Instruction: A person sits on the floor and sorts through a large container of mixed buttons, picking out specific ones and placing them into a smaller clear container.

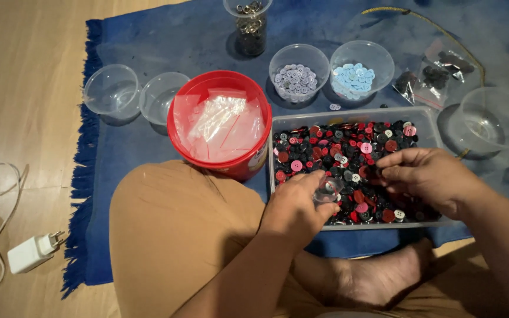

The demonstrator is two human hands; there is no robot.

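A clear rectangular tray (428,121) is sitting on the blue mat (166,35), heaped with red, black and pink buttons (337,153). The left hand (296,206) is pinching a small clear bag (327,191) over it. The right hand (428,176) is curling its fingers among the buttons; whether they are holding one cannot be told.

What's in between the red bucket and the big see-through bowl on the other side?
The head view shows a clear tray of mixed buttons lying between the red bucket and the big clear bowl.
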